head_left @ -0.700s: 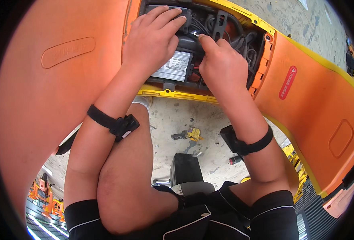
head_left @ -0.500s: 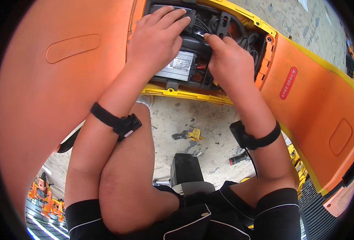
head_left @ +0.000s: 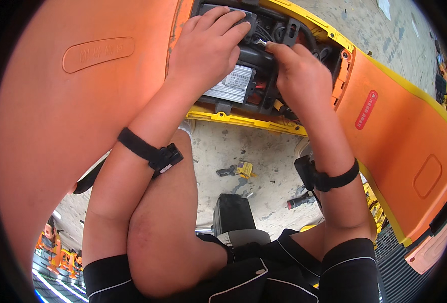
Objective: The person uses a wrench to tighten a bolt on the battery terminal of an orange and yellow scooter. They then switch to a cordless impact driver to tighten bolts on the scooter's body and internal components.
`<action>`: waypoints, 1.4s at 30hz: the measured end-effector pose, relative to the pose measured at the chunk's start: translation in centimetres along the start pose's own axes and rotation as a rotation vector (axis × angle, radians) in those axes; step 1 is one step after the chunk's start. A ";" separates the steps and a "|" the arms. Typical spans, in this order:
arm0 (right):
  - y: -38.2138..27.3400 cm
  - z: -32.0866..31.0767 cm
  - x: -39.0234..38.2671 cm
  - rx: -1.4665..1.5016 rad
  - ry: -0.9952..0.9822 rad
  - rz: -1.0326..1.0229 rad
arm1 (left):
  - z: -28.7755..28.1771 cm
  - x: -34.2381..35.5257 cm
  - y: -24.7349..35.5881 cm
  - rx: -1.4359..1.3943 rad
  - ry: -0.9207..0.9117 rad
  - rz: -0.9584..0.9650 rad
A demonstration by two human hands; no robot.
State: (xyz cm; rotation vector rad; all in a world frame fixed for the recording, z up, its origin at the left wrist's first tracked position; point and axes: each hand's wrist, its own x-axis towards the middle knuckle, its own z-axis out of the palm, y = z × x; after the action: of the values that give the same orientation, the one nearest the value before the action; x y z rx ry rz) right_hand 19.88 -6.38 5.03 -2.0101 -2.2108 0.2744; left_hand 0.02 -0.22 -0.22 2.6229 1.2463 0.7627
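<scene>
Here we are at the open bay (head_left: pixel 256 122): our right hand's (head_left: pixel 305 76) fingers pinch a small shiny metal piece (head_left: pixel 261 42) beside the cables (head_left: pixel 266 33), our left hand (head_left: pixel 203 53) spread over a black box (head_left: pixel 252 21). The yellow rim (head_left: pixel 223 117) curves below the silver unit (head_left: pixel 227 94), open room beyond, over stained concrete floor (head_left: pixel 228 141). White printed label (head_left: pixel 233 80) there, red sticker (head_left: pixel 367 110) on the orange panel (head_left: pixel 405 131)!

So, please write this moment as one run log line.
left hand: spread on black box | right hand: apparently pinching shiny metal piece | nearby: silver ridged unit | bay edge: yellow
</scene>
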 end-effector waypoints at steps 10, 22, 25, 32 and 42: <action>2.9 -1.4 3.4 -0.030 -0.038 -0.217 | -0.9 0.5 0.6 0.016 -0.026 -0.004; 2.4 -1.0 3.1 -0.067 -0.005 -0.255 | -0.8 0.4 0.5 0.022 -0.012 0.001; 2.7 -1.4 3.9 -0.081 -0.033 -0.278 | -0.7 0.2 0.5 0.033 -0.009 0.007; 0.5 -3.1 4.8 -0.219 -0.153 -0.255 | -0.8 0.3 0.5 0.014 -0.004 -0.001; -0.3 -2.9 5.0 -0.278 -0.104 -0.272 | -0.8 0.3 0.4 0.026 -0.006 0.006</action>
State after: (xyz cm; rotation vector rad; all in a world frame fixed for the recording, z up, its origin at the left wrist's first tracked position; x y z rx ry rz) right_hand 19.74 -1.29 7.83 -1.8178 -2.6813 0.0415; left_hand 0.03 -0.33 0.70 2.6485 1.2554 0.7436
